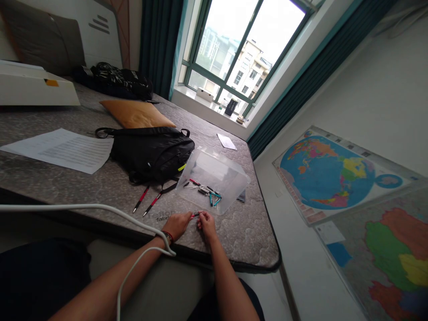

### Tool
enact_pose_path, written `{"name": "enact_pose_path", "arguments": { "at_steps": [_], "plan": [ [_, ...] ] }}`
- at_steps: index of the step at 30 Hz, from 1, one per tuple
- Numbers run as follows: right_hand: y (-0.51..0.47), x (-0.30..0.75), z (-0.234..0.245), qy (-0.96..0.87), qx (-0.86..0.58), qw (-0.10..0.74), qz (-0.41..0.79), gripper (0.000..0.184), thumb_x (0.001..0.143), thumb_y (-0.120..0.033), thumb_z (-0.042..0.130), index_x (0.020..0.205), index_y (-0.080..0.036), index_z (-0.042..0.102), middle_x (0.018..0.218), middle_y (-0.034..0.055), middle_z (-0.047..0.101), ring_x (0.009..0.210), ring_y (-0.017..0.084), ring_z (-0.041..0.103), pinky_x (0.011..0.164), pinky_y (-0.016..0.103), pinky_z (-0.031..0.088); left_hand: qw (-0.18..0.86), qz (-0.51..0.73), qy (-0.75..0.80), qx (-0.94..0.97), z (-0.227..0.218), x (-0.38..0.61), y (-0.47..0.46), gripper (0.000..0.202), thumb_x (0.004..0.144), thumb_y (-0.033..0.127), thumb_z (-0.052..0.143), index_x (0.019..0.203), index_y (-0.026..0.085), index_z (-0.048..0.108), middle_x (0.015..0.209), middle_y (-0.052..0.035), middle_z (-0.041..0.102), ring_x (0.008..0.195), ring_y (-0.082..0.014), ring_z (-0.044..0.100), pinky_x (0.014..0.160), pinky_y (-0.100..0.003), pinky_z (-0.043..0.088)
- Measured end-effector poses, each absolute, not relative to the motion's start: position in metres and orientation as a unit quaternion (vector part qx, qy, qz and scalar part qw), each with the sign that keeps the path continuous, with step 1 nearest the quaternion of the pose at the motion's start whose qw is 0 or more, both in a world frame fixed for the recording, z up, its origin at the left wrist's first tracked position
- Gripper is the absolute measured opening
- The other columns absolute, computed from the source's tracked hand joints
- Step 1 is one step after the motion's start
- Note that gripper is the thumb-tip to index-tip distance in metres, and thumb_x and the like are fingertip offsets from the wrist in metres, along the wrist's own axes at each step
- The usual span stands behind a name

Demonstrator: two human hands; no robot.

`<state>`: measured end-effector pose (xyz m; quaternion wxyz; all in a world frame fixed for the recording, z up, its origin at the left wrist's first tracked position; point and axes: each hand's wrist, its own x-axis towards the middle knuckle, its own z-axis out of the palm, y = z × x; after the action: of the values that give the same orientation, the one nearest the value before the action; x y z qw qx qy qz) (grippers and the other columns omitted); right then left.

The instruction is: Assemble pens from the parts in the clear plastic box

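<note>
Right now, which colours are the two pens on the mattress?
Both pens are mostly red and black; head view.

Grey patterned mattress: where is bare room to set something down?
Free: on the mattress, front right corner, beside the translucent plastic bin; also between the white printed paper and two red-and-black pens. Crowded: around the black fabric backpack.

Left hand [178, 225] with thin red wristband [169, 235], forearms [224, 267] bare, dark cloth [43, 276] over the legs

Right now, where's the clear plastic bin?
Near the centre of the head view, the clear plastic bin sits on the grey patterned mattress, right of the black fabric backpack and beyond the bare right hand.
</note>
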<state>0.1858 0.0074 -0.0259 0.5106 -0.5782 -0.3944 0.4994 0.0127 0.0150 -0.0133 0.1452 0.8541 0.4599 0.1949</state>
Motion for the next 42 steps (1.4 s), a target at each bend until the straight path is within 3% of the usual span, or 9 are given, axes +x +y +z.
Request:
{"name": "enact_pose_path", "arguments": {
  "at_steps": [5, 11, 14, 19, 24, 29, 35, 42],
  "plan": [
    [0.007, 0.189, -0.023, -0.369, -0.578, 0.518, 0.512, 0.043, 0.072, -0.051, 0.069, 0.095, -0.017, 0.059, 0.059, -0.0039, 0.061, 0.041, 0.008, 0.051, 0.038, 0.017, 0.037, 0.157, 0.19, 0.457, 0.855, -0.014, 0.013, 0.014, 0.04, 0.103, 0.039, 0.022, 0.104, 0.021, 0.058, 0.09, -0.0081, 0.07, 0.074, -0.0213, 0.065, 0.064, -0.029, 0.04],
    [0.007, 0.186, -0.019, -0.412, -0.589, 0.451, 0.529, 0.048, 0.073, -0.064, 0.065, 0.069, -0.016, 0.057, 0.047, -0.0035, 0.055, 0.033, 0.006, 0.043, 0.032, 0.017, 0.027, 0.172, 0.202, 0.441, 0.857, -0.013, 0.013, 0.013, 0.038, 0.102, 0.038, 0.024, 0.106, 0.02, 0.057, 0.096, -0.0084, 0.069, 0.083, -0.0208, 0.065, 0.069, -0.03, 0.043],
    [0.007, 0.187, -0.017, -0.414, -0.584, 0.454, 0.53, 0.046, 0.07, -0.06, 0.07, 0.071, -0.015, 0.059, 0.049, -0.0034, 0.056, 0.036, 0.006, 0.045, 0.035, 0.017, 0.031, 0.176, 0.203, 0.437, 0.859, -0.013, 0.013, 0.014, 0.037, 0.102, 0.038, 0.025, 0.107, 0.02, 0.057, 0.095, -0.0085, 0.069, 0.083, -0.0204, 0.065, 0.07, -0.03, 0.043],
    [0.005, 0.19, -0.011, -0.37, -0.568, 0.476, 0.56, 0.051, 0.067, -0.056, 0.075, 0.096, -0.016, 0.061, 0.07, 0.003, 0.069, 0.049, 0.011, 0.06, 0.044, 0.018, 0.043, 0.174, 0.204, 0.436, 0.859, -0.015, 0.013, 0.014, 0.037, 0.103, 0.038, 0.024, 0.107, 0.019, 0.056, 0.094, -0.0082, 0.068, 0.082, -0.0207, 0.065, 0.069, -0.03, 0.043],
    [0.004, 0.189, -0.011, -0.399, -0.566, 0.471, 0.547, 0.041, 0.068, -0.052, 0.075, 0.078, -0.014, 0.061, 0.056, -0.0013, 0.061, 0.041, 0.007, 0.051, 0.041, 0.017, 0.038, 0.167, 0.204, 0.437, 0.86, -0.016, 0.013, 0.014, 0.039, 0.103, 0.038, 0.023, 0.107, 0.018, 0.057, 0.093, -0.0088, 0.068, 0.082, -0.0213, 0.065, 0.069, -0.03, 0.042],
    [0.004, 0.192, -0.015, -0.374, -0.563, 0.49, 0.55, 0.049, 0.065, -0.048, 0.078, 0.098, -0.017, 0.059, 0.065, -0.0018, 0.065, 0.05, 0.01, 0.058, 0.045, 0.018, 0.042, 0.164, 0.207, 0.435, 0.861, -0.015, 0.013, 0.014, 0.041, 0.103, 0.039, 0.022, 0.105, 0.019, 0.057, 0.093, -0.0084, 0.069, 0.081, -0.0217, 0.065, 0.068, -0.031, 0.042],
    [0.008, 0.19, -0.019, -0.397, -0.572, 0.463, 0.549, 0.041, 0.069, -0.054, 0.074, 0.074, -0.015, 0.06, 0.053, -0.0025, 0.059, 0.039, 0.007, 0.049, 0.039, 0.018, 0.035, 0.165, 0.21, 0.434, 0.86, -0.014, 0.013, 0.014, 0.037, 0.102, 0.037, 0.025, 0.107, 0.019, 0.057, 0.093, -0.0084, 0.069, 0.082, -0.0208, 0.064, 0.07, -0.03, 0.044],
    [0.004, 0.194, -0.015, -0.379, -0.562, 0.488, 0.551, 0.042, 0.064, -0.047, 0.079, 0.086, -0.017, 0.059, 0.063, -0.0019, 0.064, 0.048, 0.009, 0.056, 0.045, 0.018, 0.039, 0.163, 0.21, 0.433, 0.861, -0.014, 0.013, 0.014, 0.039, 0.102, 0.038, 0.024, 0.103, 0.019, 0.058, 0.091, -0.0085, 0.069, 0.08, -0.0208, 0.065, 0.069, -0.03, 0.044]
  ]
}}
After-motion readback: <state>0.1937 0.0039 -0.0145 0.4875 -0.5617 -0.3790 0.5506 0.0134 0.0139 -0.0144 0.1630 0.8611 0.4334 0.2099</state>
